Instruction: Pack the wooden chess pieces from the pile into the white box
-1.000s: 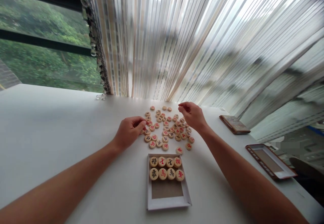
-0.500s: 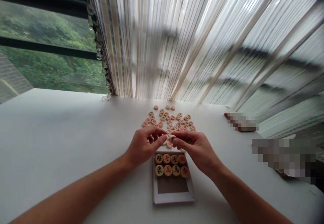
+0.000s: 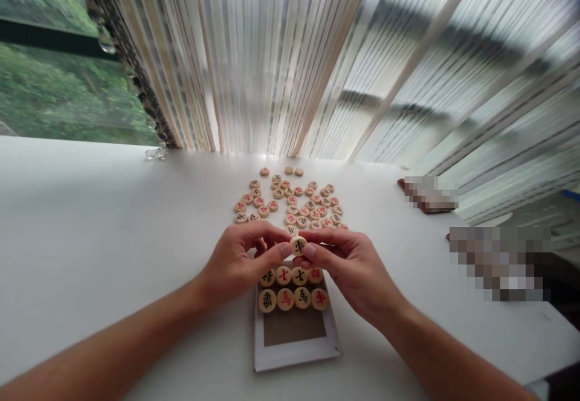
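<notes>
Eight discs (image 3: 285,299) sit in the box (image 3: 298,357), two rows of four, brown base showing nearest the person! Dozens of loose discs (image 3: 263,211) dot the worktop (image 3: 113,238) beyond. Above the box's far end, left hand (image 3: 238,262) and right hand (image 3: 357,268) share one black-marked disc (image 3: 298,246), each grip clamped on its edge.

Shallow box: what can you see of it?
The shallow box has pale, cardboard-like walls and a brown floor. It lies flat and open on the white table, holding two rows of four round xiangqi pieces toward its far end. The left hand and right hand hide its far corners; contact is unclear.
</notes>
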A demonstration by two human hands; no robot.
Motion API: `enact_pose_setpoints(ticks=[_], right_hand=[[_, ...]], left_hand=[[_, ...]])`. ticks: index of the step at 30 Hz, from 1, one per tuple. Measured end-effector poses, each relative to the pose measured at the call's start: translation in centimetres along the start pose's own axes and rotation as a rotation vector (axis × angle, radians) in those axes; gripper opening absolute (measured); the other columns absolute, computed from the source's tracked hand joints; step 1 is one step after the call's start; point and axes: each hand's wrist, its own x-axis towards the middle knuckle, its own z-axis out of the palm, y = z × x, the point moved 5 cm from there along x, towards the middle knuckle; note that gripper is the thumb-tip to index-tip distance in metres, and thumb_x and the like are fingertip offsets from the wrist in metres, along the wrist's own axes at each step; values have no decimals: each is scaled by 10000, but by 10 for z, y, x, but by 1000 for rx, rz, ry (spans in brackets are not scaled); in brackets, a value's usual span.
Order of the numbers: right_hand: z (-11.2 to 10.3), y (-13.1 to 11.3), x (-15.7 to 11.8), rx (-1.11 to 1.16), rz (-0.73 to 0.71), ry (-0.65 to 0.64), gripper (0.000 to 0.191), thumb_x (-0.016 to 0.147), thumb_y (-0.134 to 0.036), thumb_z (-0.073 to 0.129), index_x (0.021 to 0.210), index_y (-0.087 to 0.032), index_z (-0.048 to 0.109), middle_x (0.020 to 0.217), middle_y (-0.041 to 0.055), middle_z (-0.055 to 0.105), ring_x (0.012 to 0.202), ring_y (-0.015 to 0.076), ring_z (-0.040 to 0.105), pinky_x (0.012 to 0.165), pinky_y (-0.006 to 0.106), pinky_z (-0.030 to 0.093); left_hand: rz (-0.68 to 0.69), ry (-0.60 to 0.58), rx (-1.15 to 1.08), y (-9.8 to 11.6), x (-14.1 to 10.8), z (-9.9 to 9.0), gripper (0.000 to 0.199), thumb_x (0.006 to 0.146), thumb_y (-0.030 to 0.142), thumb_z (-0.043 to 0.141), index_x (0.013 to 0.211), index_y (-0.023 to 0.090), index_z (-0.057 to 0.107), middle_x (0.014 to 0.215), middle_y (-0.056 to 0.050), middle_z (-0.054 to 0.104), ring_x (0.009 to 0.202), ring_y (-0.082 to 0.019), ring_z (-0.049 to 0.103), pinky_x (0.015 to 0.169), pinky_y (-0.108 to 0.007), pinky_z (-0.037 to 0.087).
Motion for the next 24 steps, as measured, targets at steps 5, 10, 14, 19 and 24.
enact_pose_setpoints(ticks=[5, 10, 14, 19, 24], right_hand=[[0, 2, -3, -15, -27, -19, 283, 747, -330, 984, 999, -247, 886, 863, 61, 851, 756, 211, 830, 743, 313, 706], [-1, 3, -3, -42, -64, 1, 269, 744, -349, 986, 970, -247, 882, 855, 58, 848, 755, 245, 833, 744, 384, 721], [1, 1, -3, -66, -105, 10, 239, 736, -341, 991, 929, -258, 878, 854, 48, 846, 767, 247, 833, 682, 345, 707], [4, -3, -3, -86, -130, 16, 231, 693, -316, 1012, 871, -256, 877, 815, 27, 826, 747, 209, 806, 650, 291, 679], [5, -5, -4, -99, -125, 22, 263, 646, -331, 1035, 848, -271, 877, 846, 24, 826, 769, 208, 798, 688, 304, 690]], left_hand=[[37, 17, 28, 4, 0, 0, 213, 893, 354, 778, 948, 163, 853, 818, -80, 820, 675, -185, 699, 594, -273, 532], [57, 10, 32, 8, 0, 1, 197, 900, 353, 775, 934, 172, 846, 802, -76, 814, 704, -195, 716, 593, -273, 536], [76, 15, 17, 10, 0, 1, 168, 891, 345, 785, 898, 186, 841, 819, -77, 807, 734, -203, 718, 604, -280, 551], [88, 4, -19, 9, -1, 4, 113, 885, 298, 813, 895, 189, 840, 849, -74, 800, 773, -200, 720, 639, -279, 560], [77, 7, -36, 8, -1, 4, 95, 863, 284, 841, 888, 192, 837, 872, -72, 794, 809, -206, 722, 650, -278, 565]])
